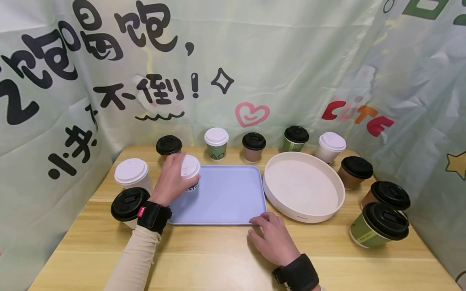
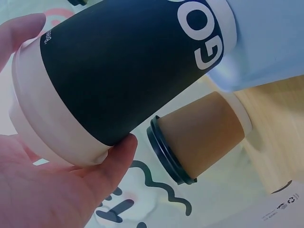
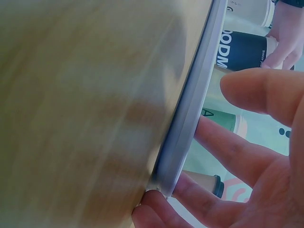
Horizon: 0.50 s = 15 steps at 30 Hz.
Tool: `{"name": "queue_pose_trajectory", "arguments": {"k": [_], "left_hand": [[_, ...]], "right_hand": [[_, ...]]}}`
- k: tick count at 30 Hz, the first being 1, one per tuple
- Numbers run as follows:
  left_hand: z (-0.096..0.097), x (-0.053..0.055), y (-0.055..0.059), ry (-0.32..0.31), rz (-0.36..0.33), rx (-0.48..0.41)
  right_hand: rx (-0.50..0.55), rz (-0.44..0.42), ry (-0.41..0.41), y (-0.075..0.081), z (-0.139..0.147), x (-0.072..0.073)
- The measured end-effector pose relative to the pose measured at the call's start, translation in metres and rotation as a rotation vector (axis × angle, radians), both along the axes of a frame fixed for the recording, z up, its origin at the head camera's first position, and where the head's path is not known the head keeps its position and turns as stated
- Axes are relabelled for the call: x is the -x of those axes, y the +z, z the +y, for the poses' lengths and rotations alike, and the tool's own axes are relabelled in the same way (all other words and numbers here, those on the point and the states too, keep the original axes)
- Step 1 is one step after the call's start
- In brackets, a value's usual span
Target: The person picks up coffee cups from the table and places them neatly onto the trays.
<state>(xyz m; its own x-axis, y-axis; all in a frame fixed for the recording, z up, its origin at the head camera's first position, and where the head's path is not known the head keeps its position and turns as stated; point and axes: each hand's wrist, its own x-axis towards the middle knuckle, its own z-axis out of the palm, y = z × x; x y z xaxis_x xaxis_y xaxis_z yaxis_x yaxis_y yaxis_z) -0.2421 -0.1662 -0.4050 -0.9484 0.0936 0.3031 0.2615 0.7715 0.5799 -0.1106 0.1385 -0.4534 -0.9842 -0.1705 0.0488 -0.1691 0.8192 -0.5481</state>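
My left hand [image 1: 170, 180] grips a dark paper coffee cup [image 2: 128, 66] by its white lid [image 1: 190, 166], fingers and thumb on opposite sides. The cup is upright at the left end of the blue rectangular tray [image 1: 229, 198]; its white "GO" lettering shows in the left wrist view. At the tray's front right corner, my right hand [image 1: 273, 238] touches the rim with its fingertips, the thumb held apart. In the right wrist view the fingers [image 3: 237, 147] lie along the tray's edge [image 3: 190, 111]. Just behind my left hand stands a brown cup with a black lid [image 1: 169, 144].
A round cream tray [image 1: 303, 188] sits right of the blue one. Lidded cups line the back, including a green cup [image 1: 217, 143]. At left are a white-lidded cup [image 1: 132, 173] and a black-lidded cup [image 1: 129, 204]; at right, a large green cup [image 1: 378, 226].
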Motion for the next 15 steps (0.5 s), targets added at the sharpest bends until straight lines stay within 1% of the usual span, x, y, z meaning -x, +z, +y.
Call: {"name": "queue_pose_trajectory", "arguments": {"k": [4,6,11,15], "left_hand": [[0.0,0.0022,-0.0019,0.013,0.008,-0.027],[0.0002,0.0034,-0.0033,0.023,0.02,-0.057],[0.0005,0.006,-0.007,0.046,0.085,-0.12],[0.0011,0.0063,-0.0088,0.067,0.13,-0.121]], "right_hand": [[0.0,-0.001,0.001,0.0001,-0.0001,-0.0001],[0.0,-0.001,0.001,0.0,0.0,0.0],[0.003,-0.003,0.004,-0.0006,0.0003,0.0002],[0.004,-0.002,0.007,-0.0009,0.0005,0.0002]]}}
